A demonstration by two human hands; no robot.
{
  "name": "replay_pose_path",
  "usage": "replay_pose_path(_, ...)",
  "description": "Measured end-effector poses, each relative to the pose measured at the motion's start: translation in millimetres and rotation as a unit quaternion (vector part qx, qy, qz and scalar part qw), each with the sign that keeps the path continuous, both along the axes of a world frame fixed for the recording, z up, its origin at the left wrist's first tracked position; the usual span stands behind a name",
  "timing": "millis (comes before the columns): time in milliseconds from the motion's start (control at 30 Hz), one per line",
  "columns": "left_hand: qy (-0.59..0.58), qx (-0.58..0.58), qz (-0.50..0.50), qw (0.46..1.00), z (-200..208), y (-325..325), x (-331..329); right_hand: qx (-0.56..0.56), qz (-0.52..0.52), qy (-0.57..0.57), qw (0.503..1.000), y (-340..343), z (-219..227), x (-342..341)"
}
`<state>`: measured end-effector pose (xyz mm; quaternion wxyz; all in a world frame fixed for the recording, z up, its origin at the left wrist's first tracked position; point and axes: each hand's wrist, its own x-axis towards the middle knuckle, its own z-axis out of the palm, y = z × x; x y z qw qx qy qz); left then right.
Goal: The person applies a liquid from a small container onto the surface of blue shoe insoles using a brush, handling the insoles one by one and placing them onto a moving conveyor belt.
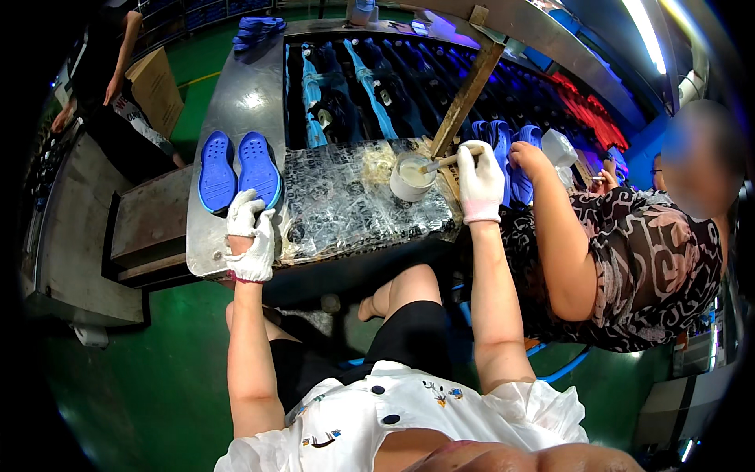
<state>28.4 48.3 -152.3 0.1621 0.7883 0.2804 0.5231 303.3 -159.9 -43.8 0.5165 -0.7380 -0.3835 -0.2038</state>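
Note:
Two blue shoe soles lie side by side on the metal tabletop at the left: the left sole (217, 169) and the right sole (256, 161). My left hand (252, 240), in a white glove with some fingertips bare, has its fingers curled at the near end of the right sole. In its white glove, my right hand (480, 185) is closed round the handle of a brush (444, 162). The brush's bristle end dips into a white cup (412, 191) of pale liquid, standing on the plastic-wrapped work surface (338, 212).
Beyond the wrapped surface runs a conveyor (409, 86) with dark and light-blue shoe parts. A wooden post (464, 98) rises behind the cup. At my right sits a co-worker (621, 259) beside upright blue soles (523, 185). More blue soles (258, 30) are stacked at the far left.

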Motion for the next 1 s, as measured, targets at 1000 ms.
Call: replay_pose_path(1000,-0.369,-0.63,-0.265,0.63,44,-58,-31,0.06,0.023,-0.077,0.995,-16,13,-27)
